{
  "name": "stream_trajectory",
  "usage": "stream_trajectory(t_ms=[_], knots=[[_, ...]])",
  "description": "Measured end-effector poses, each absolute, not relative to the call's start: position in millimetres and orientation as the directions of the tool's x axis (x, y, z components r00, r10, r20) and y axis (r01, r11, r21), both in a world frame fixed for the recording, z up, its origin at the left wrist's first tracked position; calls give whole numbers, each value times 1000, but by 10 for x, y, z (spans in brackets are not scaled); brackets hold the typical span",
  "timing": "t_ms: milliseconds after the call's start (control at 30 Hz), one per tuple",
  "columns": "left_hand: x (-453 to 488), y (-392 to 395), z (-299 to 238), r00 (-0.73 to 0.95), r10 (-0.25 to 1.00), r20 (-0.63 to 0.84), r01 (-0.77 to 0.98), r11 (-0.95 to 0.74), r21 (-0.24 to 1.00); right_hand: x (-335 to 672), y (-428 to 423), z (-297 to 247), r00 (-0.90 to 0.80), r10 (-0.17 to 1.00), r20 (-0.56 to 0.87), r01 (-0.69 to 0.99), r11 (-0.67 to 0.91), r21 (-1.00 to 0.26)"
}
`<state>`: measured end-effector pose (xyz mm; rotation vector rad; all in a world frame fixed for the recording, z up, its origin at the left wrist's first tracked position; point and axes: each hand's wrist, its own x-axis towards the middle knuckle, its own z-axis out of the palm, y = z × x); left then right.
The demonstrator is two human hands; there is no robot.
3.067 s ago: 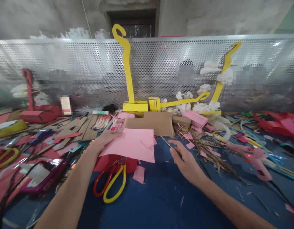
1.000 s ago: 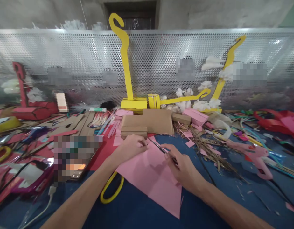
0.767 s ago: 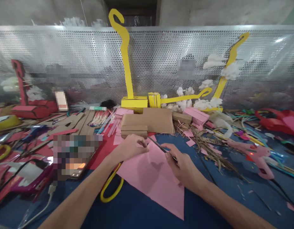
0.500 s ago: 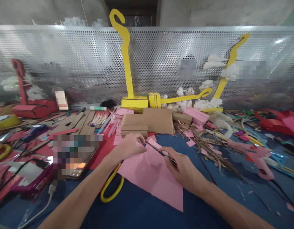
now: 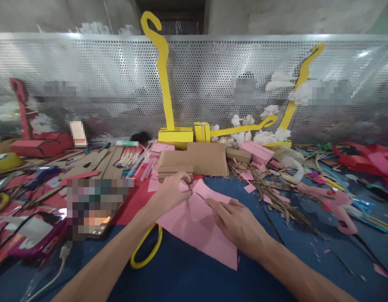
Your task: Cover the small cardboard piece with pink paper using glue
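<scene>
A sheet of pink paper [image 5: 200,228] lies at a slant on the blue table in front of me. My left hand [image 5: 172,193] pinches the far edge of the sheet between thumb and fingers. My right hand [image 5: 233,218] is closed around a slim dark craft knife [image 5: 200,196], most of it hidden by the fingers. Its thin tip meets the paper close to my left fingertips, where the far edge shows a split. A yellow scissors handle [image 5: 146,251] sticks out from beneath the sheet at the left; the rest of it is covered.
Behind the sheet stand cardboard pieces [image 5: 209,159] and yellow hook-shaped paper models [image 5: 165,79]. A pink glue gun [image 5: 334,203] lies at the right, near dry twigs [image 5: 276,201]. Red paper [image 5: 134,209], a blurred-out phone [image 5: 98,209] and a purple power box [image 5: 39,235] occupy the left.
My right hand and the knife have shifted left and slightly nearer my left hand. At the far edge, the paper right of the split now stands raised. The view has turned slightly.
</scene>
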<state>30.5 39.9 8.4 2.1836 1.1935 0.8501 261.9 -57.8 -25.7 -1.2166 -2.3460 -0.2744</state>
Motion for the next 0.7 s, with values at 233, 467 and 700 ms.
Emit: stream_trajectory(t_ms=[233,467,700], knots=[[315,393,82,407,866,290,548,-486,681,2617,-598,-259,-524,691,497,817,573,66],[343,374,88,393,873,288,534,-472,702,2604,-573,-255,-540,691,482,817,567,102],[288,454,67,339,885,318,557,-461,691,2606,-582,-217,-546,629,553,804,578,136]])
